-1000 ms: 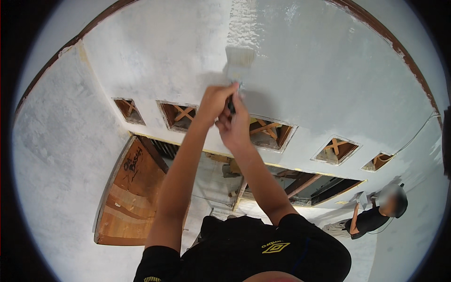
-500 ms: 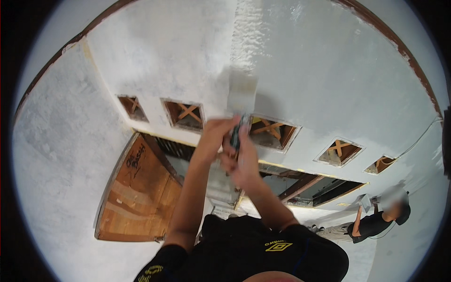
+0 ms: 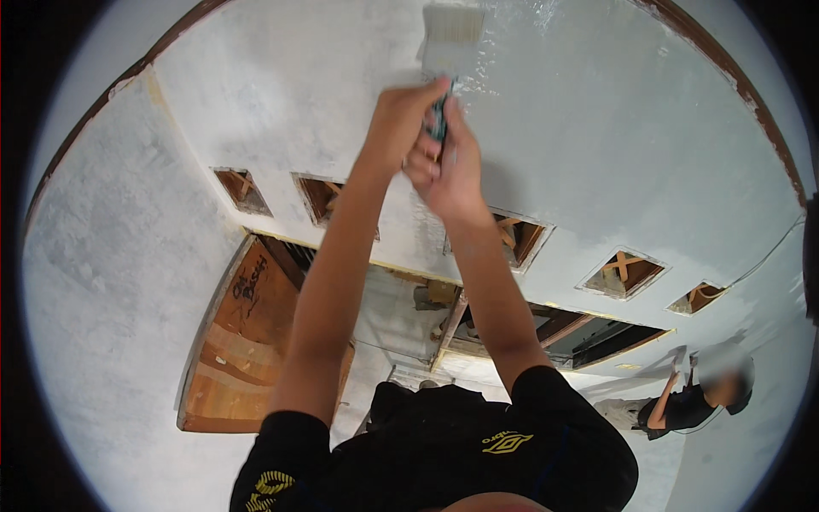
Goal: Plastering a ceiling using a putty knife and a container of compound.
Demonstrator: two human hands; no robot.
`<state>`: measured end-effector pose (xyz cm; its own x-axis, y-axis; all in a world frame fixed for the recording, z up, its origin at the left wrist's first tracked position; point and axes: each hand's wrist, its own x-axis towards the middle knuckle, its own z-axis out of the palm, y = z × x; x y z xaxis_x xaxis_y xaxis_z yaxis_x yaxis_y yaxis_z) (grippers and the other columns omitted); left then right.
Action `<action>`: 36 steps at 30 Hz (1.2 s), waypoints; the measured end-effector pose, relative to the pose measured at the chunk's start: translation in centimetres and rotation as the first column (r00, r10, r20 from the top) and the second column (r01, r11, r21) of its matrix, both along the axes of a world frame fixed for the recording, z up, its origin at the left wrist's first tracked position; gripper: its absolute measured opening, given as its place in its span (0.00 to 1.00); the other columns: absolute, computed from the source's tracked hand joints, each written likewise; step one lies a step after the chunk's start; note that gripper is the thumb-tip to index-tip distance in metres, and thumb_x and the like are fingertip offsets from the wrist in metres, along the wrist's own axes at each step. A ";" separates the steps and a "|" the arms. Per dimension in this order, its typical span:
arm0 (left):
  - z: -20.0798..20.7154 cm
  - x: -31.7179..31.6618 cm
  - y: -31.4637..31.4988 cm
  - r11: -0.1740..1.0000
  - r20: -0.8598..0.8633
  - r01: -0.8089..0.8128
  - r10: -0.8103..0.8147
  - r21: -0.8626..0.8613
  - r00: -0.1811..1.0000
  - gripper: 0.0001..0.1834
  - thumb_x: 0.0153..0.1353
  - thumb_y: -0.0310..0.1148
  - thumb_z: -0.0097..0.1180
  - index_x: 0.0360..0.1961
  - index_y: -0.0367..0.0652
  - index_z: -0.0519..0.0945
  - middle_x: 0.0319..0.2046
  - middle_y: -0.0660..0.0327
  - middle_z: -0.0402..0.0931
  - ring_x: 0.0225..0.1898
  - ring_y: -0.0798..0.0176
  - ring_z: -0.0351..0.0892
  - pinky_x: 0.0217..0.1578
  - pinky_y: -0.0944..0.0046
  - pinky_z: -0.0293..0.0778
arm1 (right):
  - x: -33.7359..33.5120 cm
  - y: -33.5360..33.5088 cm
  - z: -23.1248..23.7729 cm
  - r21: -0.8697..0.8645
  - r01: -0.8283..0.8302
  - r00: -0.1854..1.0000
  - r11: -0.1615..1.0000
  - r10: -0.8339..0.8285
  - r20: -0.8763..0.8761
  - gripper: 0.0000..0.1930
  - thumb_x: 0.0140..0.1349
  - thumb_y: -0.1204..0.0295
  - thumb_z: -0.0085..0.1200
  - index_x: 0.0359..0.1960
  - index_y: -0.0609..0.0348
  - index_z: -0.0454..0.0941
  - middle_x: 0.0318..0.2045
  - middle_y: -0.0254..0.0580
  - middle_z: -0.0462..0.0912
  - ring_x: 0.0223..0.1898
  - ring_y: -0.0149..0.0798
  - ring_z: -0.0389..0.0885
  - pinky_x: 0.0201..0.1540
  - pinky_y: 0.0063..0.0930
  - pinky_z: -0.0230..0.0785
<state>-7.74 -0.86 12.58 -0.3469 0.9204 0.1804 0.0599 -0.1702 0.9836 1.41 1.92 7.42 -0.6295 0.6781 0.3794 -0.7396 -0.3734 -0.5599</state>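
Both my hands are raised high against the pale wall, closed around the dark teal handle of a wide flat paintbrush [image 3: 452,27]. My left hand [image 3: 403,121] wraps the handle from the left. My right hand [image 3: 454,171] grips it from the right, slightly lower, with its fingers curled. The pale bristles point upward and lie against the wall [image 3: 580,111]. Around them and to their right, the surface has a wet shine. Much of the handle is hidden by my fingers.
Square openings with crossed wooden pieces, such as one on the right [image 3: 623,273], run across the wall. Below them is a doorway with an open wooden door [image 3: 247,350]. Another person [image 3: 691,405] in dark clothing works at the far right. A thin cable [image 3: 763,256] hangs there.
My two hands have moved up the wall together with the paintbrush. The thick ridged wet strip above it now looks smoother. The other person's arms have shifted slightly.
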 end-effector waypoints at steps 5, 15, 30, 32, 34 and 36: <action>-10.2 -0.8 -1.1 0.995 -0.051 0.068 -0.072 -0.076 0.996 0.31 0.62 0.56 0.61 0.26 0.30 0.79 0.18 0.59 0.70 0.13 0.61 0.75 0.10 0.64 0.67 | -0.5 -3.0 -9.7 -0.352 0.073 0.994 0.933 -0.038 0.105 0.22 0.70 0.41 0.45 0.28 0.41 0.65 0.13 0.22 0.60 0.11 0.23 0.51 0.14 0.21 0.44; -23.4 0.4 -6.2 0.993 0.151 0.075 -0.061 -0.095 0.987 0.25 0.66 0.50 0.60 0.30 0.34 0.87 0.15 0.71 0.69 0.21 0.77 0.63 0.21 0.71 0.57 | 0.8 -10.6 -17.1 -0.449 0.341 0.853 0.826 -0.071 0.517 0.23 0.70 0.38 0.41 0.30 0.41 0.66 0.13 0.21 0.62 0.08 0.23 0.54 0.12 0.21 0.42; -5.1 0.7 0.6 0.963 -0.159 -0.062 0.107 0.263 0.981 0.27 0.63 0.53 0.61 0.31 0.33 0.87 0.15 0.67 0.66 0.18 0.73 0.65 0.16 0.68 0.59 | 0.4 -1.3 -3.2 0.040 0.139 0.985 0.990 -0.142 0.102 0.22 0.73 0.42 0.39 0.31 0.42 0.68 0.16 0.23 0.66 0.13 0.23 0.61 0.15 0.19 0.48; -9.6 0.0 1.4 0.958 -0.252 -0.044 0.119 0.285 0.960 0.27 0.63 0.52 0.61 0.30 0.32 0.87 0.14 0.67 0.68 0.18 0.73 0.64 0.18 0.67 0.60 | 0.1 -2.7 -6.1 -0.209 0.285 0.940 0.935 -0.230 0.253 0.22 0.72 0.40 0.41 0.34 0.42 0.71 0.18 0.25 0.69 0.15 0.23 0.64 0.16 0.19 0.52; -12.6 0.4 0.3 0.990 -0.265 -0.057 0.090 0.130 0.960 0.26 0.63 0.50 0.61 0.30 0.31 0.87 0.13 0.66 0.70 0.19 0.74 0.63 0.20 0.65 0.61 | 0.2 -3.2 -10.3 -0.274 0.282 0.940 0.920 -0.208 0.269 0.22 0.71 0.39 0.41 0.36 0.42 0.72 0.19 0.26 0.72 0.15 0.23 0.66 0.16 0.19 0.54; -15.6 0.4 -0.9 0.992 -0.233 -0.088 0.106 0.088 0.967 0.28 0.63 0.49 0.61 0.25 0.29 0.82 0.11 0.62 0.68 0.17 0.72 0.62 0.19 0.62 0.60 | -0.1 -4.8 -12.4 -0.346 0.263 0.942 0.901 -0.161 0.295 0.23 0.70 0.38 0.42 0.38 0.43 0.73 0.21 0.28 0.74 0.15 0.24 0.67 0.16 0.20 0.57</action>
<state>-7.36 -1.80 -3.00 -0.3726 0.8646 0.3370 0.3095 -0.2265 0.9235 1.29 -2.86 -4.96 -0.4945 0.8653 -0.0823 -0.6771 -0.4429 -0.5877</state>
